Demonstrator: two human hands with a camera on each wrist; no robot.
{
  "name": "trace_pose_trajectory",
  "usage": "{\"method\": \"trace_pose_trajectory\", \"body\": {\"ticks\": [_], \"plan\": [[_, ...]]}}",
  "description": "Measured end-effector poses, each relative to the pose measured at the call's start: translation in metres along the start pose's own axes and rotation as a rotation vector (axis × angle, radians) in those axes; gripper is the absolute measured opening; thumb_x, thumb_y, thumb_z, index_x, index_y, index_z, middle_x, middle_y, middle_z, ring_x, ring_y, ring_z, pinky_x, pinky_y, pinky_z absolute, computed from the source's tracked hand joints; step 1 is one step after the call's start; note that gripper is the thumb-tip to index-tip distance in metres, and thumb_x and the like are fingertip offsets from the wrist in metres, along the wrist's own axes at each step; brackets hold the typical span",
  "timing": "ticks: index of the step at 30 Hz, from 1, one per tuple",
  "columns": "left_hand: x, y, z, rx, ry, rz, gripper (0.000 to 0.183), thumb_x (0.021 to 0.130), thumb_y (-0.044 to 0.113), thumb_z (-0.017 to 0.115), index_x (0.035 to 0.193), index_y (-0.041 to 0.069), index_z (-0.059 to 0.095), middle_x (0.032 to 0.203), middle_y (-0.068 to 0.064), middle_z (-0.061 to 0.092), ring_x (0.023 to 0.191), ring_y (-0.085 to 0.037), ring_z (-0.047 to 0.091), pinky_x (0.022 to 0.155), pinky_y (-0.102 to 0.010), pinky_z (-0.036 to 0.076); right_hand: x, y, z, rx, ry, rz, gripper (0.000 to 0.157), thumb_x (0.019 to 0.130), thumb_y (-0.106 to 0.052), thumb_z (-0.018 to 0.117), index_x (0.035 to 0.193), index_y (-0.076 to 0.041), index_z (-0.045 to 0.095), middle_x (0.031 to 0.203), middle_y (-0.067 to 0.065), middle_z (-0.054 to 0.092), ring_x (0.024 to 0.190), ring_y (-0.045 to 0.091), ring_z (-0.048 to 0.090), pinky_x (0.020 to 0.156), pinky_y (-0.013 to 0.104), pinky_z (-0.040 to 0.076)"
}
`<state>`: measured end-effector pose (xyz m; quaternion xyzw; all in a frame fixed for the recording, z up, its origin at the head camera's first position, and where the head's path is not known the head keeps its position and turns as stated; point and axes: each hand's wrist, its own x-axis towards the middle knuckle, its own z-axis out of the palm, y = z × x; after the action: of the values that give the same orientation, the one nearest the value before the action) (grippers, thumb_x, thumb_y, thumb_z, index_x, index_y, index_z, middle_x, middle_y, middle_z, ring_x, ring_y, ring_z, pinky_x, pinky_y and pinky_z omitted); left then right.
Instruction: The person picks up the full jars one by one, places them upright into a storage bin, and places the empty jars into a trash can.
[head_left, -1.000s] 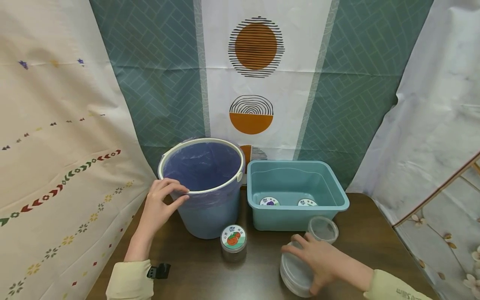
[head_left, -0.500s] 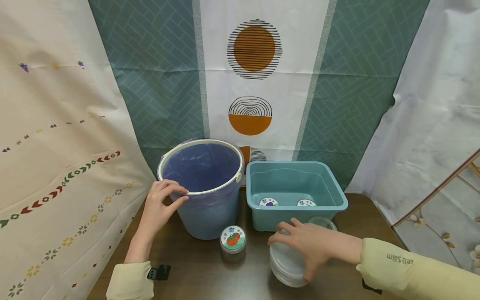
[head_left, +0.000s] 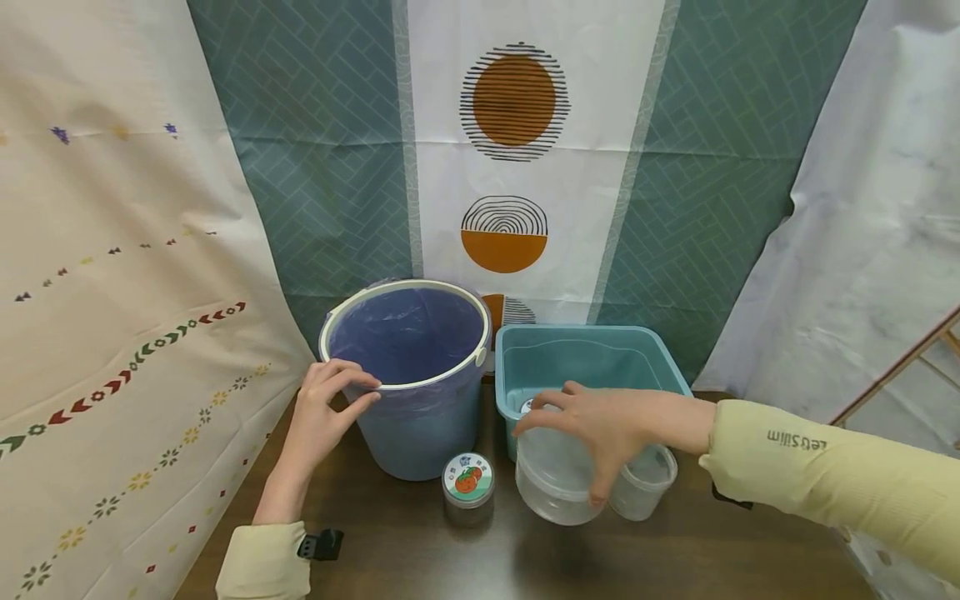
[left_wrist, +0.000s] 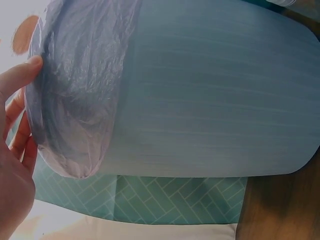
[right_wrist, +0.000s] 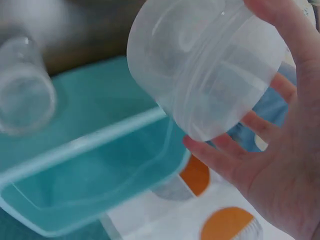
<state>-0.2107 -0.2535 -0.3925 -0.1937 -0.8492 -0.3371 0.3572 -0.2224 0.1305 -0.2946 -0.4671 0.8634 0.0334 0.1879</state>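
My left hand (head_left: 322, 412) pinches the near left rim of a blue trash can (head_left: 420, 425) lined with a translucent bag. In the left wrist view, the thumb lies against the bag (left_wrist: 80, 90) at the rim. With fingers and thumb spread around its top, my right hand (head_left: 600, 425) grips a large, round clear plastic container (head_left: 558, 487) above the table. That container is in front of the teal basin (head_left: 592, 335) and hides part of it. It shows up close, tilted, in the right wrist view, and no contents can be made out.
A smaller clear container (head_left: 641, 492) stands right of the held one, partly behind the right hand. A jar with a red-orange fruit label (head_left: 468, 482) stands before the trash can on the dark table (head_left: 405, 550). Patterned curtains (head_left: 330, 167) enclose the back and sides.
My right hand has lifted the large container off the table and carried it left and toward the basin, uncovering the smaller container. My left hand stays at the trash can's rim.
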Motion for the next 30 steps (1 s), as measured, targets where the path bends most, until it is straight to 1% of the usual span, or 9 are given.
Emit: {"method": "trace_pose_trajectory", "body": {"ticks": [4,7,12,16,20,22,24,27,30], "plan": [[0.0,0.001,0.0,-0.002,-0.006,-0.01,0.025,0.072,0.003,0.085,0.089,0.018,0.074,0.096,0.0,0.065,0.094,-0.009,0.043,0.083,-0.032,0.034,0.002,-0.003,-0.027,0.02,-0.032,0.003,0.104,0.062,-0.044,0.091,0.147,-0.042,0.032,0.15,-0.004,0.034,0.125,0.022,0.038,0.095,0.044,0.047],[0.0,0.0,0.0,-0.002,-0.002,-0.013,0.026,0.071,0.002,0.085,0.089,0.018,0.074,0.095,0.0,0.065,0.094,-0.009,0.043,0.082,-0.031,0.034,0.006,-0.006,-0.047,0.025,-0.055,0.011,0.103,0.063,-0.043,0.091,0.148,-0.043,0.032,0.151,-0.002,0.033,0.127,0.026,0.037,0.096,0.049,0.046],[0.001,0.0,0.001,-0.005,0.003,-0.02,0.026,0.07,0.001,0.086,0.088,0.017,0.074,0.095,0.0,0.065,0.093,-0.009,0.044,0.082,-0.03,0.034,0.016,-0.014,-0.079,0.007,-0.101,0.011,0.101,0.065,-0.037,0.091,0.147,-0.045,0.033,0.154,-0.002,0.032,0.131,0.028,0.036,0.099,0.051,0.046],[0.0,0.001,0.0,-0.007,-0.003,-0.036,0.026,0.071,0.002,0.085,0.088,0.017,0.074,0.095,0.0,0.065,0.094,-0.008,0.043,0.083,-0.03,0.034,0.025,-0.018,-0.103,0.017,-0.126,-0.001,0.102,0.065,-0.031,0.092,0.148,-0.042,0.033,0.157,0.0,0.028,0.138,0.029,0.029,0.103,0.054,0.044],[0.0,0.002,0.001,-0.01,-0.006,-0.038,0.026,0.071,0.002,0.085,0.089,0.017,0.075,0.095,0.001,0.065,0.096,-0.009,0.044,0.083,-0.03,0.035,0.036,-0.017,-0.124,0.027,-0.129,-0.01,0.103,0.066,-0.027,0.092,0.149,-0.038,0.032,0.159,0.003,0.025,0.144,0.03,0.024,0.104,0.052,0.045],[0.0,0.002,0.001,-0.011,-0.005,-0.031,0.026,0.071,0.001,0.085,0.088,0.017,0.075,0.095,0.001,0.065,0.096,-0.01,0.044,0.083,-0.03,0.035,0.042,-0.017,-0.132,0.028,-0.131,-0.004,0.103,0.066,-0.026,0.091,0.149,-0.038,0.031,0.159,0.003,0.026,0.143,0.029,0.026,0.103,0.05,0.047],[0.001,0.002,0.002,-0.008,-0.004,-0.024,0.026,0.071,0.001,0.085,0.088,0.018,0.074,0.095,0.001,0.065,0.096,-0.011,0.044,0.084,-0.03,0.035,0.048,-0.017,-0.141,0.032,-0.128,0.013,0.103,0.067,-0.024,0.091,0.149,-0.04,0.03,0.158,0.002,0.025,0.142,0.028,0.027,0.101,0.047,0.049],[0.001,0.002,0.001,-0.003,-0.003,-0.019,0.026,0.071,0.001,0.085,0.088,0.018,0.074,0.095,0.0,0.065,0.095,-0.011,0.044,0.084,-0.031,0.035,0.059,-0.019,-0.153,0.002,-0.119,0.033,0.103,0.067,-0.024,0.091,0.149,-0.042,0.029,0.158,0.001,0.025,0.139,0.027,0.031,0.102,0.048,0.048],[0.0,0.002,0.0,0.001,-0.001,-0.035,0.026,0.071,0.001,0.085,0.088,0.017,0.074,0.095,0.0,0.065,0.096,-0.01,0.044,0.084,-0.031,0.035,0.07,-0.021,-0.166,-0.024,-0.112,0.041,0.104,0.068,-0.025,0.09,0.149,-0.042,0.028,0.16,0.002,0.023,0.139,0.027,0.03,0.103,0.049,0.047]]}}
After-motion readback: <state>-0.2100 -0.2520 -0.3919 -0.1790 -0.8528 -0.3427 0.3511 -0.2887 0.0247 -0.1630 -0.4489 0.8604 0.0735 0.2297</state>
